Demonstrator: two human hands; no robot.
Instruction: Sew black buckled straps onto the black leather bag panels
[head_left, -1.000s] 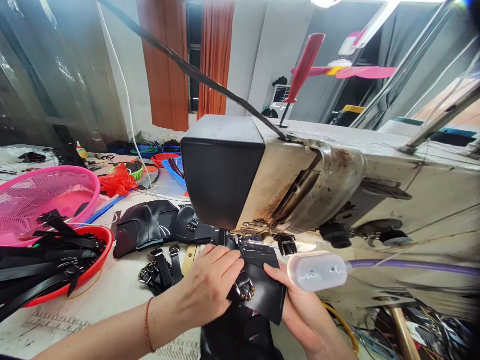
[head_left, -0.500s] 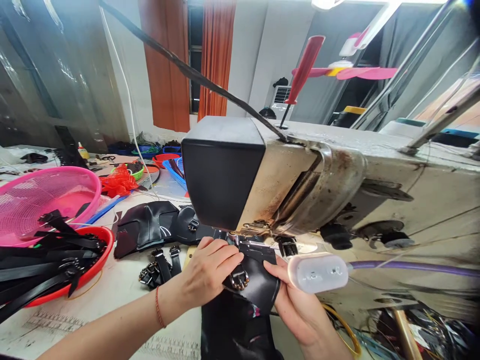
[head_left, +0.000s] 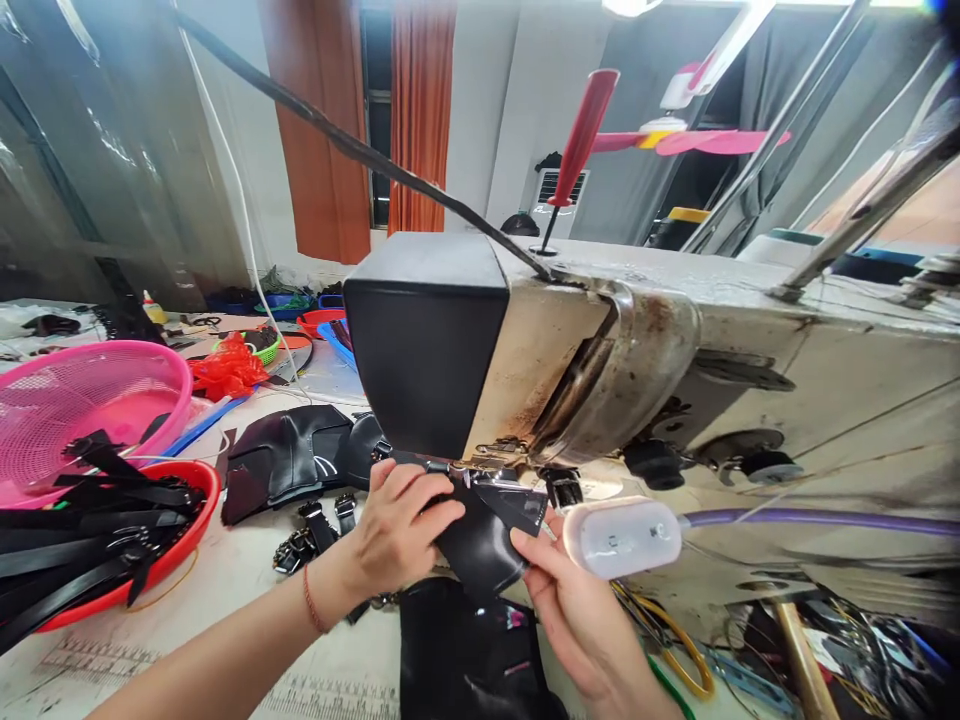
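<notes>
Under the head of a sewing machine (head_left: pixel 431 370) lies a glossy black leather piece (head_left: pixel 480 545). My right hand (head_left: pixel 566 600) pinches its right edge between thumb and fingers, beside a small strip of black leather. My left hand (head_left: pixel 409 530) is over the piece's left side, fingers bent and spread apart, its thumb hidden. A buckled strap (head_left: pixel 384 600) shows partly below that hand. Another black leather piece (head_left: pixel 465 650) lies nearest me, under the one I hold. The needle area is mostly hidden by the machine head.
Left stand a red basket (head_left: pixel 210 490) of black straps and a pink mesh basket (head_left: pixel 176 375). More leather pieces (head_left: pixel 289 460) and buckled straps (head_left: pixel 315 520) lie behind my left arm. A white lamp (head_left: pixel 622 538) hangs close to my right hand. A screwdriver (head_left: pixel 577 140) stands upright on the machine.
My left hand has moved slightly left and its fingers have spread. The buckle that lay on the leather is now below this hand. The right hand has shifted slightly left with the piece.
</notes>
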